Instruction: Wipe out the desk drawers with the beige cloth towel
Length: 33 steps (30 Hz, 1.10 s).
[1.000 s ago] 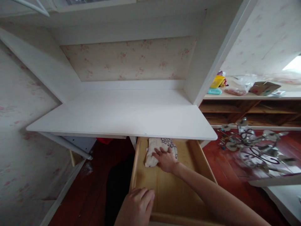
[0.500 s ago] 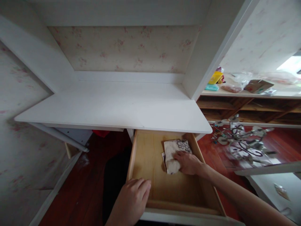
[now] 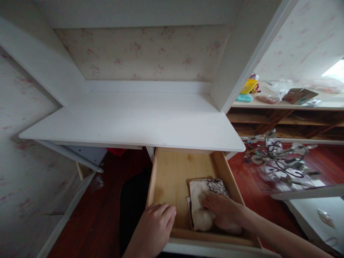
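Note:
A wooden drawer (image 3: 174, 168) is pulled out from under the white desk top (image 3: 134, 118). My left hand (image 3: 157, 224) is curled over the drawer's left side wall near its front corner, fingers bent and together. Inside the drawer, my right hand (image 3: 221, 209) presses down on a folded cloth (image 3: 199, 193), cream with a dark brown pattern at its far edge. The cloth lies against the drawer bottom close to the front wall and bunches up beside my fingers. Some of the right fingertips are blurred and sunk in its folds.
A chandelier (image 3: 285, 161) with curled arms lies on the red wooden floor (image 3: 249, 179) to the right. Behind it stands a low shelf unit (image 3: 282, 107) bearing bags and a box. A white furniture piece (image 3: 311, 215) is at lower right. Upright white panels (image 3: 242, 53) frame the desk.
My right hand has slid the cloth toward me, from the middle of the drawer to near its front wall, and the cloth has bunched. My left hand stays on the drawer side.

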Tool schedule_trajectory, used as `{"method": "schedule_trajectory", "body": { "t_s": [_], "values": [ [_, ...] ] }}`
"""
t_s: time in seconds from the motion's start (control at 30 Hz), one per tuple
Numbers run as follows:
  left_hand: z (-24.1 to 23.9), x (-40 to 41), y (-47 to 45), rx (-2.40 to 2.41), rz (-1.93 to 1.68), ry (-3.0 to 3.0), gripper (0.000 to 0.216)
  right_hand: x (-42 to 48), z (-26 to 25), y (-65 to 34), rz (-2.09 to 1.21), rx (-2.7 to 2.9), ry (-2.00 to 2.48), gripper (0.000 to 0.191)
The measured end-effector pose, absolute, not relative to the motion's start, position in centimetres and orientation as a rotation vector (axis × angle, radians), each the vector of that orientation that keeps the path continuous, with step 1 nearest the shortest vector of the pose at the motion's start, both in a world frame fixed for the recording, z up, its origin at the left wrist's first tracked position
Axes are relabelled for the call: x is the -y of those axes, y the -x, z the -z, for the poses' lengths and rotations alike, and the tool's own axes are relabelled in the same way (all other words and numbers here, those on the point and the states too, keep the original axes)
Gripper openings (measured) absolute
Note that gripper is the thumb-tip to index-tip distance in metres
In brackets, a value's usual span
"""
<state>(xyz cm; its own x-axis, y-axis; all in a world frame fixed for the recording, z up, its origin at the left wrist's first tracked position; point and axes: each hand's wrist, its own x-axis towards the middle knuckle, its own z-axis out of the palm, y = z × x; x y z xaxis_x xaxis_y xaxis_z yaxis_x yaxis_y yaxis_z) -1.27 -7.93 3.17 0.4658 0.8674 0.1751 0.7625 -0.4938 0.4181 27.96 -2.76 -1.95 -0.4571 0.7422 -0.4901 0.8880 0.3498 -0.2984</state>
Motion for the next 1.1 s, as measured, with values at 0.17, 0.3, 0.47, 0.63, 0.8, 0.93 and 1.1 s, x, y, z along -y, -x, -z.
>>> {"method": "schedule_trajectory", "body": {
  "t_s": [0.17, 0.3, 0.47, 0.63, 0.8, 0.93, 1.1],
  "values": [
    [-3.3, 7.9, 1.2, -1.392, -0.599, -2.522, 0.023, 0.7, 0.2, -22.0, 0.772, -2.426, -1.131, 0.053],
    [-3.5, 7.8, 1.4, -1.362, -0.717, -2.612, 0.022, 0.7, 0.4, -14.6, 0.709, -2.490, -0.869, 0.024],
    [-3.3, 7.7, 1.6, -1.364, -0.811, -2.631, 0.020, 1.1, 1.2, -9.1, 0.684, -2.687, -0.824, 0.022],
    [-3.5, 7.9, 1.8, -1.353, -0.859, -2.664, 0.020, 1.6, 0.6, -10.5, 0.465, -2.681, -0.846, 0.052],
    [-3.8, 8.4, 2.0, -1.277, -0.896, -2.711, 0.020, 0.9, 0.6, -13.5, 0.301, -2.529, -1.154, 0.056],
    [-4.0, 8.7, 2.3, -1.305, -1.039, -2.692, 0.021, -1.8, -0.6, -15.5, 0.494, -2.501, -1.366, 0.033],
    [-4.4, 8.8, 2.4, -1.306, -1.133, -2.669, 0.021, -3.5, -2.6, -15.1, 1.026, -2.472, -1.666, 0.032]
  ]
}}
